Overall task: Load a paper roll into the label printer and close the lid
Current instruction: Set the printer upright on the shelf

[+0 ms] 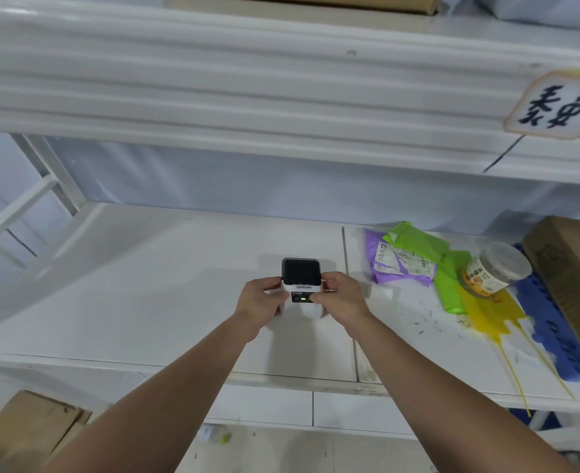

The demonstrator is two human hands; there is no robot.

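A small white label printer (302,295) stands on the white shelf board (165,288). Its dark grey lid (301,272) lies on top and looks down. A green light glows on its front panel. My left hand (260,303) grips the printer's left side, thumb on the front. My right hand (341,298) grips the right side, thumb near the green light. No paper roll shows outside the printer.
To the right lie purple, green and yellow plastic bags (414,257), a clear jar (494,269) on its side, a blue crate (551,339) and a cardboard box (575,278). An upper shelf beam (247,87) hangs overhead. Another box (26,428) sits lower left.
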